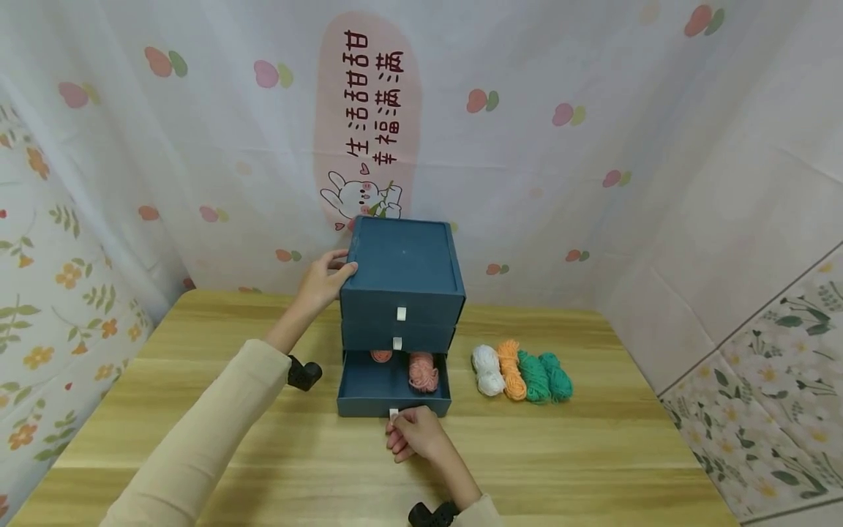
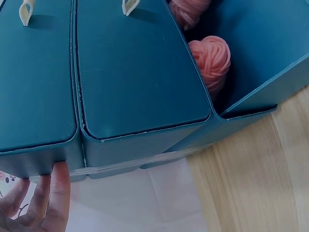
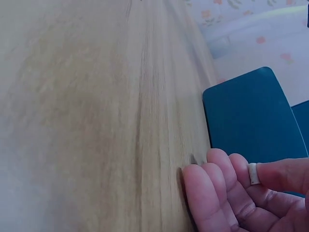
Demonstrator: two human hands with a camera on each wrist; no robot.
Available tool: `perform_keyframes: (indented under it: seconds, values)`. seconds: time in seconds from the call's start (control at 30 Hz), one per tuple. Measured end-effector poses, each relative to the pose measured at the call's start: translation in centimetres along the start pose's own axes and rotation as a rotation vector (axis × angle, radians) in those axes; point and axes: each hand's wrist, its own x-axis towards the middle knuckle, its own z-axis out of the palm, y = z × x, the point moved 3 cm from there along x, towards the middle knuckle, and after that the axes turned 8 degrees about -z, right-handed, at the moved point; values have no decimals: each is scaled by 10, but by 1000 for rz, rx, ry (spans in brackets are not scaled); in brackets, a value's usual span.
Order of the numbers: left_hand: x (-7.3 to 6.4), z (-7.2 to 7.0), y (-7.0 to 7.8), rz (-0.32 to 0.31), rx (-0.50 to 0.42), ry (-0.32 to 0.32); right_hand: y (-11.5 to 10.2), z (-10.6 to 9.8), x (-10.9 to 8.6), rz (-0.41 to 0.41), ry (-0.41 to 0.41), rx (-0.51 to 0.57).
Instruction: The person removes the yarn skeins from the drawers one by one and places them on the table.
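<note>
A dark blue drawer cabinet (image 1: 405, 252) stands on the table, its two upper drawers closed and its bottom drawer (image 1: 361, 406) pulled out. Inside that drawer lie a pink yarn skein (image 1: 423, 372) and a coral skein (image 1: 380, 356), the latter partly hidden under the drawer above. With thumb and index finger, my right hand (image 1: 416, 433) pinches the white pull tab (image 3: 254, 174) on the bottom drawer's front. My left hand (image 1: 326, 278) rests against the cabinet's upper left side, thumb at the top edge, extended fingers (image 2: 59, 198) touching the side wall.
Right of the cabinet, a white skein (image 1: 488, 370), an orange skein (image 1: 511, 370) and two green skeins (image 1: 534, 377) lie side by side on the wooden table (image 1: 276, 454). A printed curtain (image 1: 527, 183) hangs close behind the cabinet.
</note>
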Motion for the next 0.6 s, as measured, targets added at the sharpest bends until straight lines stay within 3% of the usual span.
perform_keyframes:
  seconds: [0.6]
  values:
    - [2,0,-2,22,18,7,2,3,-11,-40,12,-94]
